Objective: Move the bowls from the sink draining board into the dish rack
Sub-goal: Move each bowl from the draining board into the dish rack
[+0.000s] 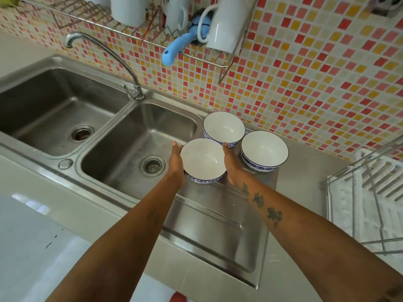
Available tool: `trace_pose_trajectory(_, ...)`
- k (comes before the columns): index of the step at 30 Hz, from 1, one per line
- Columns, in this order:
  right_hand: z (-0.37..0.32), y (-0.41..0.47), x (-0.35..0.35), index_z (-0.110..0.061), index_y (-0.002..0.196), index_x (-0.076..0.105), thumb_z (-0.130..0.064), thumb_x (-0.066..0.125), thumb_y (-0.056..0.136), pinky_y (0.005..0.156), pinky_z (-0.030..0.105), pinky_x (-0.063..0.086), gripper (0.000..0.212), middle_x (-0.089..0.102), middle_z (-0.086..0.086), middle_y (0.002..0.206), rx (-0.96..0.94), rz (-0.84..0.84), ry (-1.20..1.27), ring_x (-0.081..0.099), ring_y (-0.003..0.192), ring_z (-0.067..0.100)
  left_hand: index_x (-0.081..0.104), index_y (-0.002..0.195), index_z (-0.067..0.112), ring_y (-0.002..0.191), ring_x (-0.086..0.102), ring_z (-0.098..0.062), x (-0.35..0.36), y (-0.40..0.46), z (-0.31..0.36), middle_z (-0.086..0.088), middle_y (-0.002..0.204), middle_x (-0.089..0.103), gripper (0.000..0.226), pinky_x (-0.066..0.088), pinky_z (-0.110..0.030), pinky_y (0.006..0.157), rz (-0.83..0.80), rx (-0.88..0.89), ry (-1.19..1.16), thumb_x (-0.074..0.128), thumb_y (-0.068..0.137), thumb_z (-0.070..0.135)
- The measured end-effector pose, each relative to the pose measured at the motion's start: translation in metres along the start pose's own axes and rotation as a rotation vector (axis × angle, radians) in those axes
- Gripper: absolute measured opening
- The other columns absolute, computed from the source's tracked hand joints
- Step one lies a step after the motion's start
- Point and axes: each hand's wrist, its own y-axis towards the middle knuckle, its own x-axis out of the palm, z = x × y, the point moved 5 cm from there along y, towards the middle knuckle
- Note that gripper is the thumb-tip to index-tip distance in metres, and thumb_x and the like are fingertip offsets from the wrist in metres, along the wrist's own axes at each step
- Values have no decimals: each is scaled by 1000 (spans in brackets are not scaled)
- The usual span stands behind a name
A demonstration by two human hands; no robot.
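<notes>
**Inspector:** Starting at the fingers: the left hand (177,163) lies flat against the left wall of the nearest bowl (203,159), fingers straight, tips at its far left rim. The right hand (231,164) presses the bowl's right wall the same way, fingertip reaching the rim.

**Clerk:** So the bowl is gripped?

**Inspector:** It is clasped between both palms; neither hand curls round it. Whether its base is touching the draining board (209,223) or lifted clear, I cannot tell.

**Clerk:** And beyond the fingers?

**Inspector:** Just past the right fingertips stands a second bowl (224,127), touching or nearly touching the held one. To the right of the right hand sits a third bowl (264,149), close beside the wrist. All three are upright, white inside, with blue patterning outside.

**Clerk:** Left of the left hand?

**Inspector:** A sink basin (139,136) with its drain (152,165), then a second basin (54,105) further left, with the tap (102,51) arching behind them.

**Clerk:** The dish rack?

**Inspector:** The wire dish rack (370,192) stands well to the right of the right hand, on the counter edge, holding none of the three bowls. Above the fingers a wall rack (152,38) on the mosaic tiles (316,83) carries white mugs (226,25) and a blue utensil (174,51).
</notes>
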Motion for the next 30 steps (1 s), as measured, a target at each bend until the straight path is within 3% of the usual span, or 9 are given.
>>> trace_pose_trajectory(5, -16, -13, -1, -22, 141, 40, -46, 46, 95, 99, 40, 44, 51, 52, -3, 127, -20, 42, 117, 53, 114, 20, 60, 108, 14, 95, 63, -30, -2, -6, 0, -9, 102, 67, 57, 52, -35, 76, 10, -24, -104, 19, 101, 54)
trace_pose_trajectory(9, -15, 0, -9, -29, 136, 45, -77, 51, 60, 100, 45, 48, 90, 55, 0, 137, -41, 75, 73, 56, 117, 24, 57, 118, 15, 103, 61, -32, -2, -16, 6, -9, 107, 67, 59, 52, -36, 76, 7, -4, -183, 16, 101, 53)
trace_pose_trajectory(13, -62, -50, -16, -21, 128, 50, -64, 36, 88, 103, 50, 45, 60, 58, 8, 129, -105, -11, -38, 56, 115, 30, 55, 123, 12, 113, 58, -31, 13, -36, 26, -8, 114, 65, 58, 51, -39, 82, 16, 50, -180, 17, 102, 51)
trace_pose_trajectory(16, -99, -87, -36, -21, 130, 50, -50, 37, 96, 106, 49, 42, 46, 55, 0, 127, -320, 42, 10, 53, 118, 25, 50, 134, 16, 103, 62, -26, 37, -70, 50, -6, 130, 61, 53, 50, -41, 87, -27, 143, -150, 21, 104, 47)
trace_pose_trajectory(18, -119, -108, -47, -21, 130, 52, -47, 38, 96, 105, 47, 43, 45, 56, 2, 130, -400, 78, 23, 54, 117, 25, 53, 128, 22, 100, 65, -23, 55, -92, 71, -2, 127, 63, 40, 51, -44, 90, -98, 207, -183, 29, 104, 43)
trace_pose_trajectory(20, -144, -140, -73, -18, 128, 54, -39, 40, 97, 99, 37, 43, 39, 57, -1, 125, -493, 121, 67, 52, 111, 19, 58, 126, 23, 112, 64, -28, 86, -124, 96, -3, 128, 66, 33, 52, -48, 95, -200, 245, -196, 41, 101, 37)
trace_pose_trajectory(24, -199, -219, -139, -17, 128, 55, -30, 38, 100, 95, 33, 41, 36, 53, -4, 117, -653, 212, 148, 49, 107, 14, 56, 136, 18, 123, 57, -33, 161, -201, 138, -9, 134, 62, 40, 53, -47, 90, -429, 261, -94, 39, 100, 28)
trace_pose_trajectory(28, -234, -298, -212, -21, 91, 57, -26, 38, 98, 83, 38, 46, 20, 57, 0, 95, -804, 307, 163, 56, 93, 23, 53, 138, 28, 117, 58, -37, 235, -289, 146, -10, 134, 61, 44, 56, -58, 81, -781, 220, 6, 29, 102, 34)
trace_pose_trajectory(30, -238, -332, -248, -20, 86, 57, -26, 39, 97, 76, 35, 43, 22, 55, 1, 88, -874, 379, 172, 54, 86, 22, 55, 135, 31, 116, 58, -43, 266, -325, 137, -11, 133, 61, 43, 54, -64, 77, -928, 145, 65, 30, 100, 39)
